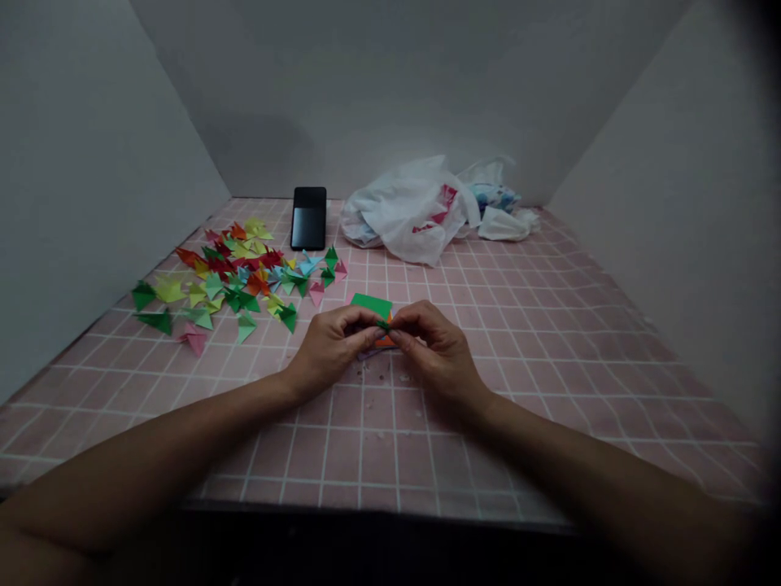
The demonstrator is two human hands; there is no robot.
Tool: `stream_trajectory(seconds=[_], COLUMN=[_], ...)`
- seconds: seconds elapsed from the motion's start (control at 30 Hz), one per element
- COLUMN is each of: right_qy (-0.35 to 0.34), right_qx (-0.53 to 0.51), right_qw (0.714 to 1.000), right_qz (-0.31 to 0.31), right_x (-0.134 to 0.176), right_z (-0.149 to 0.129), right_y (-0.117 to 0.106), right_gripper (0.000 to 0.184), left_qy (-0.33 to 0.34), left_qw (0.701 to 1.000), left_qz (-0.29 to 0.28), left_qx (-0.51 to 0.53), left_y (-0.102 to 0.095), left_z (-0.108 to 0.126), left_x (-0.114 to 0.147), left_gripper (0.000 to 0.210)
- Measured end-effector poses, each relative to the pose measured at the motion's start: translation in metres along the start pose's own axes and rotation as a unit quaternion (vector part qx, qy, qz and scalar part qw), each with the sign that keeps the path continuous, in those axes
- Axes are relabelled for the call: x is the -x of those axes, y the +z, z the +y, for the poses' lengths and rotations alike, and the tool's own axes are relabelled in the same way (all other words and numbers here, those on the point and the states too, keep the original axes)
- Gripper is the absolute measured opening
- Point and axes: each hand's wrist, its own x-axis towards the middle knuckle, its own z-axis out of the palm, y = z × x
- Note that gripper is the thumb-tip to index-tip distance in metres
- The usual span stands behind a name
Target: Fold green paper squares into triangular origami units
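Observation:
Between the fingertips of both hands is a small piece of folded green paper [382, 324], mostly covered by the fingers. My left hand [329, 342] pinches its left side and my right hand [436, 346] pinches its right side. Just behind and below lies a stack of coloured paper squares, with a green sheet [372, 304] and an orange sheet [384, 338] showing. Many folded paper cranes [235, 273] in red, yellow, green, pink and blue are spread on the table to the left of my left hand.
A black phone [308, 218] lies behind the cranes. White plastic bags [408, 207] sit at the back, with a crumpled white tissue [506, 224] to their right. A pink checked cloth [549, 350] covers the table, and pale walls enclose three sides.

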Motion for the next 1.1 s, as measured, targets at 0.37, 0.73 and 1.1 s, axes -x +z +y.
stream_trajectory(seconds=[0.37,0.73,1.1], right_qy=[-0.034,-0.014,-0.019], right_qx=[0.035,0.059,0.087], right_qw=[0.999,0.998,0.996], right_qz=[-0.013,-0.009,0.01], right_x=[-0.0005,-0.0014,-0.0003], right_z=[0.0011,0.0,-0.0023], right_y=[-0.0011,0.0002,0.0018], right_gripper=[0.012,0.011,0.015], left_qy=[0.001,0.048,0.032], left_qw=[1.0,0.994,0.992], left_qz=[-0.006,-0.024,-0.02], left_qx=[-0.002,0.092,0.119], left_y=[-0.0027,-0.0006,0.004], left_z=[-0.0026,-0.0088,-0.0056], left_x=[-0.0012,-0.0009,0.0046], left_gripper=[0.011,0.015,0.017])
